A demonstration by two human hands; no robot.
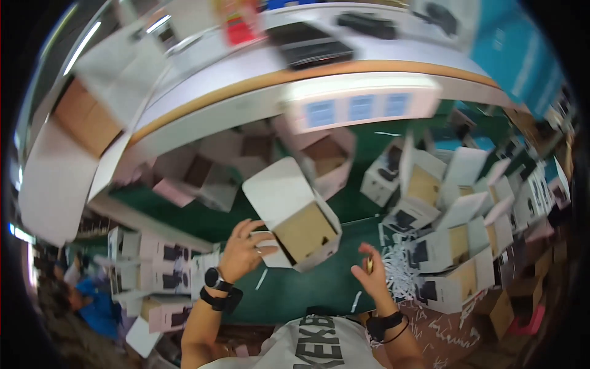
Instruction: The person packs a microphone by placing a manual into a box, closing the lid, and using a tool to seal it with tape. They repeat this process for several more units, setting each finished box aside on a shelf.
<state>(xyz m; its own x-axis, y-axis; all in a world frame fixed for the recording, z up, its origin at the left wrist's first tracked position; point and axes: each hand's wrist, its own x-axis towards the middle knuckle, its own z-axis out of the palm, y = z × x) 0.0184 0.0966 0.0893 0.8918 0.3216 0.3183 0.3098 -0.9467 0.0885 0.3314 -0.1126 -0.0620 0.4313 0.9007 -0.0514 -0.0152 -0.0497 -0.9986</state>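
A white carton (294, 190) stands on the green bench (319, 284) in front of me, tilted, its large lid flap raised. Inside it shows a brown cardboard insert (307, 234). My left hand (249, 251) is at the carton's left side flap, fingers spread and touching its edge; a ring and a dark watch are on that arm. Apart from the carton, to its right, my right hand (373, 272) is half curled, palm inward, around a small yellow object (369, 265) whose kind I cannot make out. A dark band circles the right wrist.
Open white cartons (455, 246) crowd the right side beside shredded white paper (401, 270). More cartons (165, 270) are stacked at left. A raised shelf (215, 83) crosses ahead, holding a black flat device (310, 46) and a long white box (362, 101). A person in blue (98, 310) is far left.
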